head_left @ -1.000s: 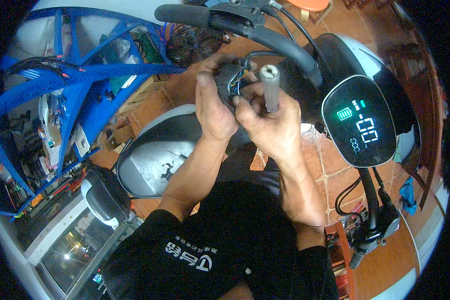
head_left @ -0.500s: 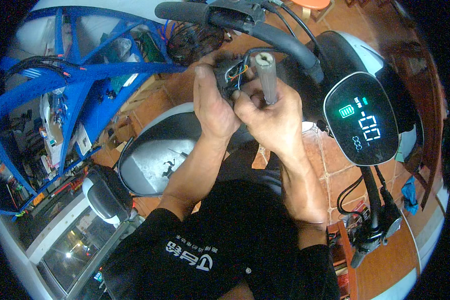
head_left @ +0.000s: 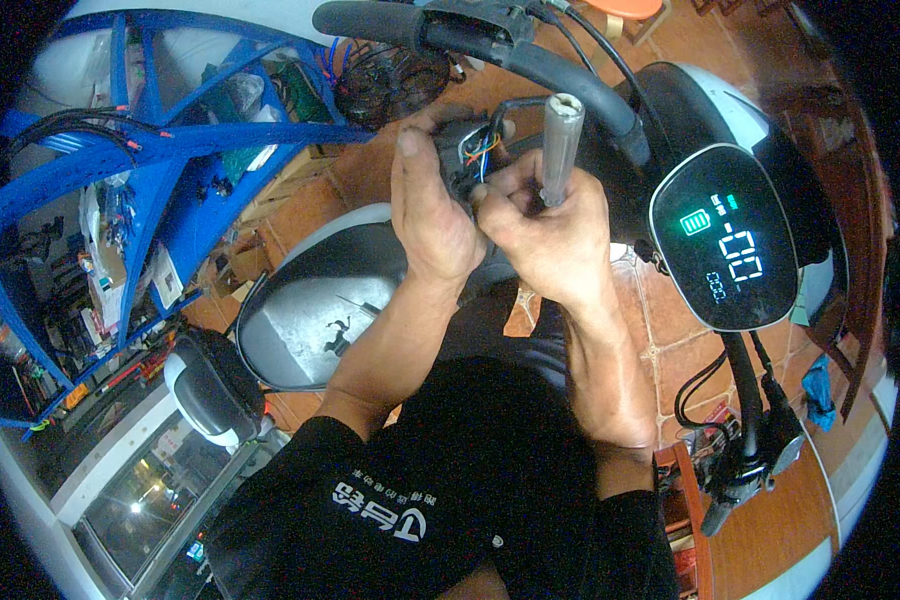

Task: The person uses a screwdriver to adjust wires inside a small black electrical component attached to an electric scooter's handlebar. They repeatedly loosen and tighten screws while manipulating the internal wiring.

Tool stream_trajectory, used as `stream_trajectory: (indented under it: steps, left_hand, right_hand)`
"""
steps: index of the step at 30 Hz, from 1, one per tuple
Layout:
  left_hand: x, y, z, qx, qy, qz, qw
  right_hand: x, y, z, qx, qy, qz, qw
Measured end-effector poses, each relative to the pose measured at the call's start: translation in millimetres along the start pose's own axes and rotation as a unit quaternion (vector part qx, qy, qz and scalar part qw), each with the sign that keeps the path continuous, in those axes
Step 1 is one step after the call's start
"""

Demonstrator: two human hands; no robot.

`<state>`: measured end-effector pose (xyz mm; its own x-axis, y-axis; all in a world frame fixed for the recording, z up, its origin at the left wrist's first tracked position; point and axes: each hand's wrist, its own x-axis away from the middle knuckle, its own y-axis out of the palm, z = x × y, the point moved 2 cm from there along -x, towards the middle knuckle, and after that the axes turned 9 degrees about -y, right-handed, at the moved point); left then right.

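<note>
Black housing with thin multicoloured wires

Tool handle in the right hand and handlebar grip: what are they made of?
The tool handle looks like hard plastic, fairly glossy: translucent, with pale lengthwise streaks. The handlebar grip seems rubber or foam, matte black: its surface shows only dull highlights.

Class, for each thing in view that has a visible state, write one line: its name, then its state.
Display: lit, with a green battery symbol.
Wires: exposed, several colours, bunched.
Tool: held, clear handle pointing up.
Right hand: closed around the tool.
Left hand: beside the wires, its grip partly hidden.
Shelf: loaded with mixed items.
Blue cloth or bag: crumpled.
</note>
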<state>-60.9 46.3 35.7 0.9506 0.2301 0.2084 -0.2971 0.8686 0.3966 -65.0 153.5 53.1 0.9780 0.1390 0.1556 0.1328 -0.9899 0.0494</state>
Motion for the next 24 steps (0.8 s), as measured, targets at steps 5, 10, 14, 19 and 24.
stream_trajectory:
  steps: [5,10,14,19,24]
  left_hand:
    - [-0.4,0.7,-0.4,0.005,-0.004,0.013,1.0]
    - [1.6,9.0,2.8,0.01,-0.008,0.03,0.999]
    - [-0.2,7.1,1.5,0.016,-0.001,0.038,0.999]
    - [-0.2,2.7,1.3,-0.013,0.004,0.016,1.0]
    - [0.4,2.4,0.8,-0.008,0.012,0.006,1.0]
  right_hand:
    - [-0.9,-1.0,-2.3,0.004,0.002,-0.005,1.0]
    - [-1.2,-4.4,1.2,-0.027,0.031,-0.033,0.999]
    - [-0.2,-0.6,1.0,-0.021,0.014,-0.008,1.0]
    - [-0.3,1.9,3.7,-0.005,-0.025,0.024,0.999]
    - [-0.2,-1.8,3.0,-0.013,0.001,-0.016,1.0]
